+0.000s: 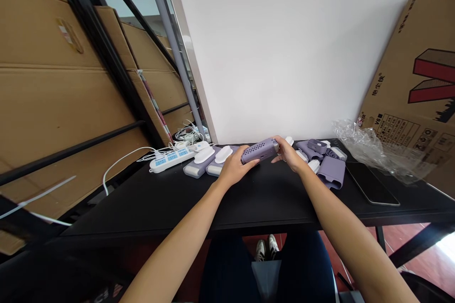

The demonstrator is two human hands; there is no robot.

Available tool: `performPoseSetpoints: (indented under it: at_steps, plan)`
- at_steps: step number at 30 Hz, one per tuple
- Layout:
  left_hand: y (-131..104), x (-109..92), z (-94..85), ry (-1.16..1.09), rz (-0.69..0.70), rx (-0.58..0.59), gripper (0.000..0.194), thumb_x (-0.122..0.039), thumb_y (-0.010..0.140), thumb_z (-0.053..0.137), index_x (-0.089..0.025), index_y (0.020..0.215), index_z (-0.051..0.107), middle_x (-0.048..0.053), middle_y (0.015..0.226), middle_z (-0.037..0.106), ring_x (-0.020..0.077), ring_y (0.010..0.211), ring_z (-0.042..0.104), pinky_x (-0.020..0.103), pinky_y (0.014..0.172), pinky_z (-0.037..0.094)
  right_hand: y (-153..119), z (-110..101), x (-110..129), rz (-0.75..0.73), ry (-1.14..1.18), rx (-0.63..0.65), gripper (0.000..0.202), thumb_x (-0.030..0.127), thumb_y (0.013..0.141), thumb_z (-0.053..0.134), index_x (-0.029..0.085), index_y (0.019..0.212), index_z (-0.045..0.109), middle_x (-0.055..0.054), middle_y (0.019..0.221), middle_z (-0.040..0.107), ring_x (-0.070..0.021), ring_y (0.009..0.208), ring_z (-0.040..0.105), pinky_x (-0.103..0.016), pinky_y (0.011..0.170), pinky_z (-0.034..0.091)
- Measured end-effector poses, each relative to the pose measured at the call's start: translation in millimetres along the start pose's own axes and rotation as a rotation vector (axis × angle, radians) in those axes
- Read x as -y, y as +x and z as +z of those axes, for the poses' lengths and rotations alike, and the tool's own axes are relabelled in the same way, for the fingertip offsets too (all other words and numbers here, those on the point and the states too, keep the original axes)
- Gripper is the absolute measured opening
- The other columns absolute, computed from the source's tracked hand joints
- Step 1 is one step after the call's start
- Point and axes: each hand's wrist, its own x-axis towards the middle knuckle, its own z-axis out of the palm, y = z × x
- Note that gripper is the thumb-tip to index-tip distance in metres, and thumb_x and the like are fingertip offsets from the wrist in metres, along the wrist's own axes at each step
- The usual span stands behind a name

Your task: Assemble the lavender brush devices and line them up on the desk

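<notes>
My left hand (235, 168) grips the near left part of a purple device casing (260, 150) with rows of small holes. The casing is raised above the black table. At its right end my right hand (287, 154) holds on, with some fingertips showing just below that end. Left of my left hand lie two purple devices with clear ends, each with a white oval piece on top: one farther left (199, 163), the other (219, 161) partly behind the hand. To the right of my right hand sits a pile of purple and white parts, among them a purple shell (332, 172).
A white power strip (174, 158) with tangled cables lies at the table's back left. On the right are a dark flat phone or tablet (372, 183), crumpled clear plastic (384, 151) and a large cardboard box (408, 90). A white panel (284, 47) rises behind the table (263, 203).
</notes>
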Motion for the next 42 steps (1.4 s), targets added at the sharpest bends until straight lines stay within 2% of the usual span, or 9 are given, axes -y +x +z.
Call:
performPoseSetpoints:
  at_steps: [7,12,25,29,32,36,38,40,42]
  plan:
    - [-1,0,0.3,0.041,0.017,0.011,0.055,-0.057,0.086,0.070,-0.026,0.131,0.060,0.005,0.119,0.073,0.0250,0.104,0.069,0.036,0.089,0.053,4,0,-5,-0.040,-0.015,-0.017,0.043,0.064,0.084,0.058,0.025,0.097,0.068,-0.006,0.096,0.067,-0.0211,0.089,0.062,-0.025,0.055,0.057]
    - [-2,3,0.7,0.053,0.032,0.015,0.053,-0.056,0.087,0.069,-0.026,0.129,0.060,0.004,0.118,0.073,0.0244,0.104,0.069,0.036,0.091,0.052,6,-1,-8,-0.063,-0.002,0.015,0.041,0.061,0.086,0.057,0.024,0.097,0.067,-0.004,0.092,0.067,-0.0187,0.085,0.062,-0.025,0.061,0.056]
    - [-1,5,2.8,0.049,0.034,0.001,0.054,-0.057,0.087,0.069,-0.027,0.131,0.060,0.004,0.120,0.073,0.0250,0.106,0.070,0.036,0.092,0.053,2,-1,-6,-0.100,-0.002,0.062,0.040,0.059,0.089,0.057,0.024,0.100,0.071,-0.004,0.101,0.069,-0.0199,0.088,0.062,-0.028,0.068,0.056]
    - [-2,3,1.4,0.041,0.043,0.014,0.056,-0.057,0.087,0.068,-0.027,0.133,0.059,0.005,0.122,0.072,0.0252,0.107,0.070,0.036,0.092,0.053,2,1,-8,-0.105,-0.059,0.030,0.051,0.067,0.092,0.051,0.026,0.114,0.073,-0.005,0.112,0.071,-0.0199,0.093,0.063,-0.028,0.071,0.053]
    - [-2,1,0.2,0.041,0.034,0.023,0.057,-0.057,0.086,0.069,-0.027,0.134,0.058,0.005,0.124,0.072,0.0256,0.109,0.069,0.037,0.093,0.053,3,3,-11,-0.080,-0.087,-0.018,0.065,0.076,0.094,0.040,0.027,0.123,0.072,-0.005,0.112,0.072,-0.0195,0.094,0.063,-0.027,0.072,0.051]
    - [1,0,1.0,-0.072,-0.006,0.000,0.056,-0.056,0.083,0.073,-0.025,0.129,0.061,0.005,0.118,0.073,0.0248,0.106,0.069,0.037,0.093,0.054,6,2,-13,-0.089,-0.118,-0.041,0.070,0.080,0.093,0.034,0.029,0.127,0.070,-0.004,0.113,0.072,-0.0189,0.093,0.064,-0.026,0.070,0.052]
    - [4,0,1.8,-0.204,-0.044,-0.036,0.054,-0.055,0.082,0.075,-0.023,0.123,0.063,0.005,0.114,0.073,0.0235,0.102,0.069,0.035,0.088,0.056,8,2,-12,-0.108,-0.116,-0.027,0.070,0.079,0.094,0.033,0.029,0.126,0.070,-0.004,0.111,0.072,-0.0184,0.090,0.065,-0.025,0.067,0.050]
    - [6,1,2.0,-0.346,-0.116,-0.057,0.054,-0.056,0.080,0.075,-0.021,0.119,0.062,0.006,0.107,0.072,0.0208,0.089,0.069,0.031,0.072,0.057,8,2,-11,-0.112,-0.104,-0.023,0.070,0.079,0.093,0.035,0.027,0.125,0.070,-0.005,0.108,0.072,-0.0182,0.087,0.066,-0.024,0.064,0.049]
    - [9,2,1.2,-0.446,-0.188,-0.065,0.055,-0.058,0.080,0.075,-0.020,0.116,0.062,0.005,0.099,0.070,0.0168,0.073,0.065,0.026,0.055,0.051,8,1,-9,-0.119,-0.098,-0.053,0.069,0.078,0.092,0.039,0.026,0.123,0.071,-0.006,0.106,0.072,-0.0183,0.086,0.067,-0.024,0.063,0.048]
